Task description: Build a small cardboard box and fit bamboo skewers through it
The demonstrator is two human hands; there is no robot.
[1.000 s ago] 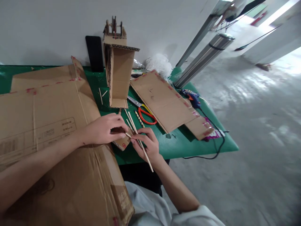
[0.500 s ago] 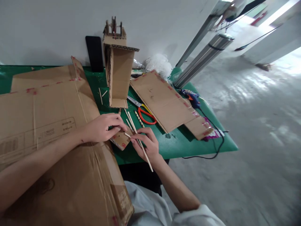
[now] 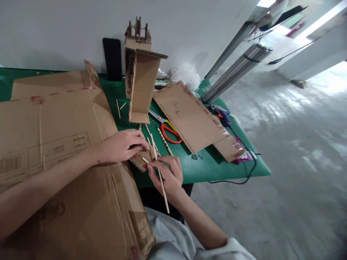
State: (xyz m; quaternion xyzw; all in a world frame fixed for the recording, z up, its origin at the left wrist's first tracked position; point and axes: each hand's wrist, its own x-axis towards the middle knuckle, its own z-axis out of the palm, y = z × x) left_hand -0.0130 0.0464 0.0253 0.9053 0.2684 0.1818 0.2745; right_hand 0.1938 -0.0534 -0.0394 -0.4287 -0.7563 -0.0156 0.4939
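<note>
My right hand [image 3: 169, 177] pinches a short wooden stick [image 3: 145, 160] between thumb and index finger. A long thin wooden stick [image 3: 164, 195] also runs through that hand, slanting down past the palm. My left hand [image 3: 127, 144] has its fingers bent and its fingertips closed at the far edge of a small cardboard piece [image 3: 138, 161], which has small dark holes. The short stick's free end is over this piece. Just beyond the hands stands a tall cardboard structure [image 3: 145, 83] on the green table [image 3: 195, 169]. More thin sticks [image 3: 146, 128] lie partly hidden near its base.
A large cardboard sheet [image 3: 62, 108] covers the left side. Scissors [image 3: 170, 133] with red and yellow handles lie beside a patterned pencil-like stick [image 3: 164, 141]. Farther right are a flat cardboard panel [image 3: 187, 115], a blue glue gun [image 3: 221, 113] with a black cable, and a metal post [image 3: 235, 74].
My right hand has dropped slightly, and the long stick in it now points more steeply downward. The short stick has tilted and shifted a little left. My left hand stays at the cardboard piece.
</note>
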